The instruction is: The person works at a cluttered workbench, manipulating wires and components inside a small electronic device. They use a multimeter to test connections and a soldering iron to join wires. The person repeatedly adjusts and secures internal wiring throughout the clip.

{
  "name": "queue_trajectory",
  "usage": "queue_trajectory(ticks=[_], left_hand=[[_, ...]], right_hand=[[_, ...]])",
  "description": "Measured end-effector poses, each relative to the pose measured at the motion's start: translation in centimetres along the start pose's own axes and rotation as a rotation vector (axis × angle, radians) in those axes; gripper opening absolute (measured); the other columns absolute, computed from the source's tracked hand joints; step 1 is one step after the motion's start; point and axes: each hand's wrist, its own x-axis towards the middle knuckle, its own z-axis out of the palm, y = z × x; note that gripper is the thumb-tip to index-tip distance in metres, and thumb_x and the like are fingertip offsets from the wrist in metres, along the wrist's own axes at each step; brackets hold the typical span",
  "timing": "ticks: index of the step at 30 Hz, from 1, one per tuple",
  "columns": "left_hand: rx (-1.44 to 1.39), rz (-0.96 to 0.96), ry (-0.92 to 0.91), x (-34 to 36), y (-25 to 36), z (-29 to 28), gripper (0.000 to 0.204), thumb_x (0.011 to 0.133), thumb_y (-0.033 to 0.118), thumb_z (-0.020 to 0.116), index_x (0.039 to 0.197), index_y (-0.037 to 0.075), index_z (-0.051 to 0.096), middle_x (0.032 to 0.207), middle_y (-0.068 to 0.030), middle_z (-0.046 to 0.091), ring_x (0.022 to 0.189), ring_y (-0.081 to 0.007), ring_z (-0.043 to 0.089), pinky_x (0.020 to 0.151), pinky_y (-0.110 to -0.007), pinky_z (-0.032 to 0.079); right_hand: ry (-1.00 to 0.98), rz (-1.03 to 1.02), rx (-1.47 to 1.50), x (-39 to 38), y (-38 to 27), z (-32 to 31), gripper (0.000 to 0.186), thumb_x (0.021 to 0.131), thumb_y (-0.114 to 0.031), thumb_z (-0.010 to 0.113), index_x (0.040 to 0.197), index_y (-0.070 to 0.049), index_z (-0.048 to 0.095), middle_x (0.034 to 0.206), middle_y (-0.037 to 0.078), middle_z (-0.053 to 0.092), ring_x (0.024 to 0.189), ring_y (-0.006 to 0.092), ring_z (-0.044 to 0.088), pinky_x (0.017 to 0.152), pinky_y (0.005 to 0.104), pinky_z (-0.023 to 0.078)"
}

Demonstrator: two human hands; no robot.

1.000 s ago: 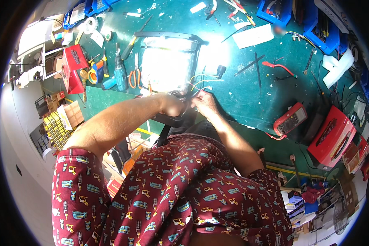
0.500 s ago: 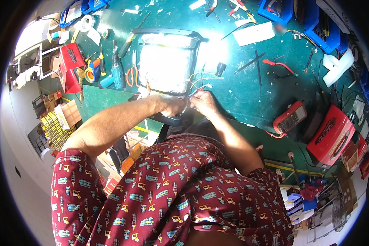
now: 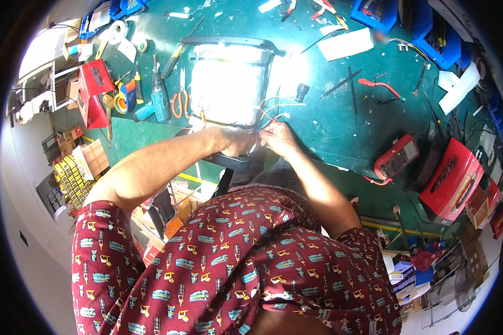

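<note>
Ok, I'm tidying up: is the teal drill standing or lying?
The drill lies on its side, body and handle along the tabletop.

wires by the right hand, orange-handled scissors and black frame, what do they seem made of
Wires: probably plastic-coated, given the thin, bendy, coloured strands; cores unseen.
Scissors: likely metal blades, greyish and slim; smooth orange handles, perhaps plastic.
Black frame: dark bar, faint sheen; plastic or painted metal, can't tell.

The case [image 3: 229, 84] looks wrapped in glossy plastic, the tabletop [image 3: 332, 128] smooth, the shirt [image 3: 207, 268] matt cloth, the sheet [image 3: 346, 46] paper.
</note>
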Motion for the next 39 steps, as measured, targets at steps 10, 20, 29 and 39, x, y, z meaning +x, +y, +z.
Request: queue_trajectory(ticks=[10,20,29,39], left_hand=[[0.162,0.087,0.207,-2.4,1.8,-0.9,0.013,0.082,0.009,0.073,0.085,0.005,0.062,0.076,-0.0155,0.066,0.078,-0.0372,0.067,0.068,-0.046,0.049],[-0.098,0.131,0.489,-7.6,4.0,-2.8,0.009,0.093,0.013,0.066,0.099,0.007,0.067,0.079,-0.0119,0.068,0.076,-0.032,0.069,0.069,-0.041,0.053],[-0.475,0.033,0.943,-7.0,3.9,2.3,0.014,0.098,0.013,0.064,0.093,0.0,0.065,0.078,-0.0059,0.064,0.065,-0.0115,0.062,0.059,-0.029,0.05],[-0.739,0.133,1.01,-4.2,3.9,4.4,0.02,0.1,0.014,0.062,0.106,-0.003,0.07,0.086,-0.0064,0.069,0.075,-0.0128,0.063,0.07,-0.03,0.053]], right_hand=[[0.013,0.012,0.018,0.2,0.0,0.4,0.015,0.082,-0.009,0.061,0.085,-0.002,0.074,0.066,0.006,0.07,0.059,0.0135,0.066,0.06,0.0316,0.052],[0.017,-0.034,0.145,-0.8,-1.0,0.4,0.016,0.088,-0.009,0.059,0.091,-0.002,0.073,0.068,0.004,0.069,0.059,0.011,0.062,0.059,0.0316,0.051],[-0.224,0.032,0.793,-5.7,-3.4,-2.9,0.02,0.102,-0.009,0.051,0.114,0.003,0.061,0.111,0.016,0.069,0.097,0.0238,0.07,0.083,0.0361,0.06],[-0.112,0.012,0.789,-6.4,-7.7,-4.3,0.027,0.103,-0.015,0.056,0.123,0.003,0.056,0.119,0.02,0.067,0.108,0.0278,0.068,0.087,0.0369,0.059]])
